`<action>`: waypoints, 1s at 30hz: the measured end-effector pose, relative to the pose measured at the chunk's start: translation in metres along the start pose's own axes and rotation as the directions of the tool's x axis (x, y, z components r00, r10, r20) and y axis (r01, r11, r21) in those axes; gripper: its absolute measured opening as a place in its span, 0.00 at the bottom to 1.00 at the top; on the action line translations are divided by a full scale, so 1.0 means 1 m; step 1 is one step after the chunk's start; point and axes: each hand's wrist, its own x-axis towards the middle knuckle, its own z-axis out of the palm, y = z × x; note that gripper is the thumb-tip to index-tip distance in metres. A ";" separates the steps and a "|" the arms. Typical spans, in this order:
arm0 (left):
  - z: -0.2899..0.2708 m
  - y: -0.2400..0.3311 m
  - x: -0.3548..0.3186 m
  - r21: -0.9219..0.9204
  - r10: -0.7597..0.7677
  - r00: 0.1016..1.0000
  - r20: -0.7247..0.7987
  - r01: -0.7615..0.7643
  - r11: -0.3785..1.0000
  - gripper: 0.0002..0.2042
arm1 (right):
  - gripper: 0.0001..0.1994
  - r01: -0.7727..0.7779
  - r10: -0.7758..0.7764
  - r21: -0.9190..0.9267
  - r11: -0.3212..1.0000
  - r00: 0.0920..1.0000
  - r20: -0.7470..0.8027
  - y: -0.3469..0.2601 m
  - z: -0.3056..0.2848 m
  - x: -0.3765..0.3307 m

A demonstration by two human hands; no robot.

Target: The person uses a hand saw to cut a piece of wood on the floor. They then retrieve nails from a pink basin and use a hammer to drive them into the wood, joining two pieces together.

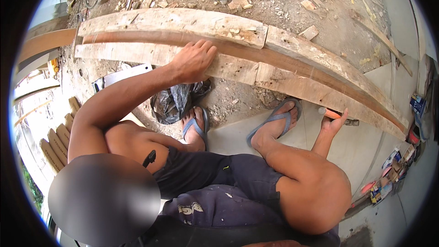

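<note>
A long piece of woodwork lies crosswise in front of me in the head view. It has a weathered far plank [169, 20], a near plank [292, 82] and a reddish-brown board [247, 52] between them. Both planks show butt joints near the middle. My left hand [195, 58] is closed over the near plank, its fingers curled at the edge of the gap. Low beside the right part of the near plank, my right hand [336, 122] grips a hammer [331, 113] with an orange handle. The hammer's dark head shows beyond the hand; part of the grip is hidden.
A crumpled black plastic bag [171, 103] lies by my left foot, near a handsaw-like pale blade [123, 75]. Wood chips [238, 3] litter the dirt beyond the planks. Small packages [388, 178] sit at right; stacked brown slats [58, 142] stand at left.
</note>
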 end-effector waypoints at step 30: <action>0.153 0.029 -0.197 -0.567 -0.554 0.821 -0.137 0.393 0.724 0.06 | 0.15 0.775 -0.120 -0.632 -0.009 0.627 0.770 0.055 0.107 -0.108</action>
